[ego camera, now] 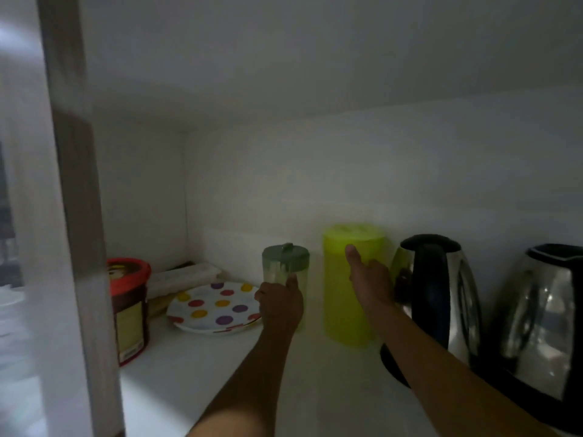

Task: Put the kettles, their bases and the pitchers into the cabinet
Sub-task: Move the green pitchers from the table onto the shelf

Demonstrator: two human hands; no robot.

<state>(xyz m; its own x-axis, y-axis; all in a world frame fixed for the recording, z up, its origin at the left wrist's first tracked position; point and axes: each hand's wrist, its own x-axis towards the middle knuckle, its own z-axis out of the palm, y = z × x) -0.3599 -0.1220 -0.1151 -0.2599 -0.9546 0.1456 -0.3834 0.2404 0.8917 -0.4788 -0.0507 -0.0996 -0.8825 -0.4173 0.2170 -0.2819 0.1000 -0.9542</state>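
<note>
Inside the dim cabinet, a small clear pitcher with a grey-green lid stands on the shelf; my left hand is wrapped around its lower body. To its right stands a tall lime-green pitcher, and my right hand grips its right side with the thumb across the front. Two steel kettles with black handles follow on the right: one just beside my right wrist, the other at the frame's edge. Their bases are hidden or too dark to tell.
A polka-dot plate lies left of the small pitcher, touching distance from my left hand. Behind it are flat white items. A red-lidded canister stands at the far left by the cabinet frame. Bare shelf lies in front.
</note>
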